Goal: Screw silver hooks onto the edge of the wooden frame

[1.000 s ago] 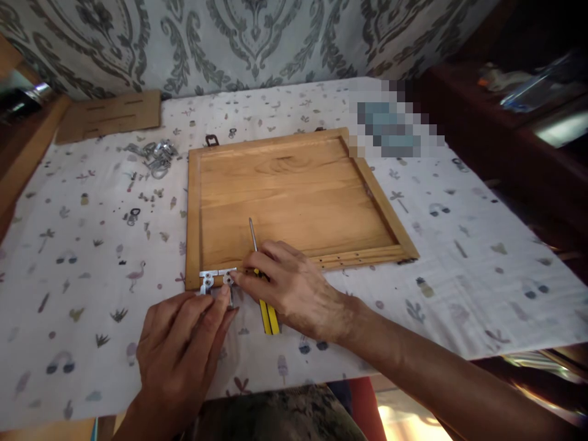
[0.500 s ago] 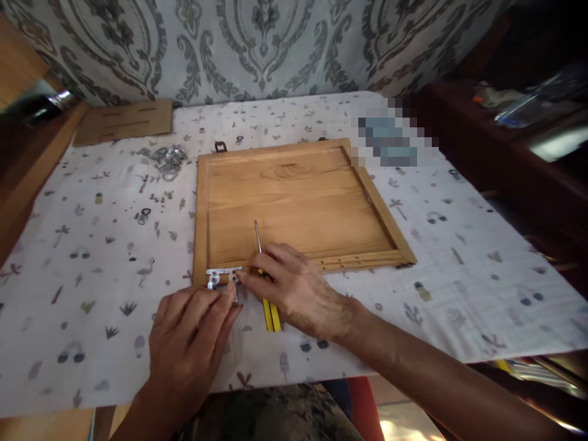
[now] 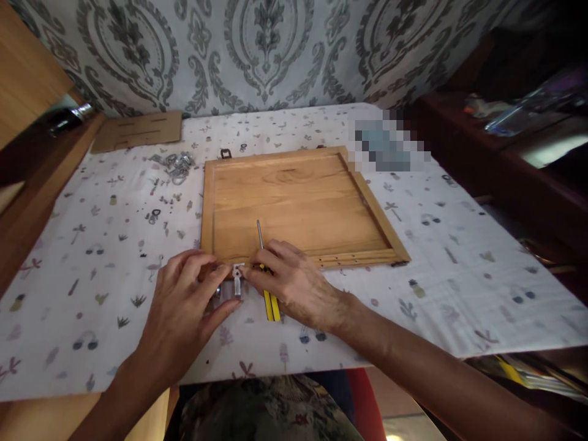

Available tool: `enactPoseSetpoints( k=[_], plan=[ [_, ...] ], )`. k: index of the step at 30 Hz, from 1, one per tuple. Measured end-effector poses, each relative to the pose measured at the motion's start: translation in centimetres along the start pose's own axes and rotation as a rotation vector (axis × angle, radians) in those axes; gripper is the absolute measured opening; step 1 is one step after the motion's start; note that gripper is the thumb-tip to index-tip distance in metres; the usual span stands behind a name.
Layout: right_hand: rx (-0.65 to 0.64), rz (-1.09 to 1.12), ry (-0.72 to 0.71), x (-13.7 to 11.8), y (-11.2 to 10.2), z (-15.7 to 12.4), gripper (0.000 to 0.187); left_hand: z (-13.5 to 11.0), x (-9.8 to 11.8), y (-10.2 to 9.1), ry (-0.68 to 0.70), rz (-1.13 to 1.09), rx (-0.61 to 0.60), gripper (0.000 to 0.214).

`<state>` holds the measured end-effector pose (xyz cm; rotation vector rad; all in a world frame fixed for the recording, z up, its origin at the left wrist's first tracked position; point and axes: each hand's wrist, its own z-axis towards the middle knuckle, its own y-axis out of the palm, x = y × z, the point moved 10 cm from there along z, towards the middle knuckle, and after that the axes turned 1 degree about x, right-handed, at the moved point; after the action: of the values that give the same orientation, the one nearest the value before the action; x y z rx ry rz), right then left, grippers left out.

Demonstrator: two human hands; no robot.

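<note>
A wooden box or framed panel (image 3: 298, 202) lies on the table, with a raised rim round its flat inner face. At its near left edge sits a small silver metal latch (image 3: 237, 283). My left hand (image 3: 184, 300) is curled over that corner, its index finger and thumb around the latch, covering part of the metal. In my right hand (image 3: 294, 282) is a screwdriver (image 3: 271, 305) with a yellow and black handle, its shaft pointing away from me. The right fingertips touch the latch's right side.
Silver latches (image 3: 177, 165) lie piled on the left, with small screws (image 3: 169, 199) near them. Slotted cardboard (image 3: 138, 131) lies at the back left. A blurred-out object (image 3: 383, 144) is at the back right. A patterned white cloth (image 3: 441, 318) covers the table.
My left hand has shifted forward onto the box's edge, its fingers spreading and covering the left part of the metal. My right hand still holds the screwdriver beside it. The view has shifted slightly.
</note>
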<state>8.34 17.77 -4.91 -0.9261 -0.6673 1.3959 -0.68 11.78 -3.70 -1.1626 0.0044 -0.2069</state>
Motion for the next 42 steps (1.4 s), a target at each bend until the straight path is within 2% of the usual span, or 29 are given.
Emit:
enactPoseSetpoints(
  k=[12,15,18,21,23,25,27,33,42],
  plan=[
    [-0.045,0.062,-0.002,0.2,0.2,0.0,0.022,0.8,1.0,-0.3,0.121,0.113,-0.036,0.025],
    [0.044,0.229,0.028,0.8,-1.3,0.1,0.026,1.0,1.1,-0.2,0.137,0.127,-0.052,0.024],
    [0.23,0.518,0.267,3.3,-3.8,0.0,0.026,1.1,1.1,-0.2,0.139,0.117,-0.054,0.023],
    [0.314,0.844,0.577,5.4,-4.3,-0.3,0.012,1.1,1.0,-0.2,0.129,0.088,-0.053,0.023],
    [0.364,1.078,0.68,5.4,-4.2,0.0,0.019,1.1,0.9,-0.3,0.126,0.08,-0.05,0.023],
    [0.414,1.177,0.727,5.3,-4.2,0.6,0.026,1.2,0.8,-0.3,0.127,0.072,-0.046,0.023],
    [0.44,1.191,0.737,5.2,-4.0,1.3,0.033,1.2,0.8,-0.3,0.133,0.057,-0.039,0.023],
    [0.377,1.21,0.73,4.9,-1.4,2.7,0.044,1.2,0.5,0.1,0.132,0.023,-0.084,0.024],
    [0.343,1.172,0.728,4.8,-0.3,2.9,0.039,1.1,0.4,0.2,0.128,-0.004,-0.085,0.021]
  ],
)
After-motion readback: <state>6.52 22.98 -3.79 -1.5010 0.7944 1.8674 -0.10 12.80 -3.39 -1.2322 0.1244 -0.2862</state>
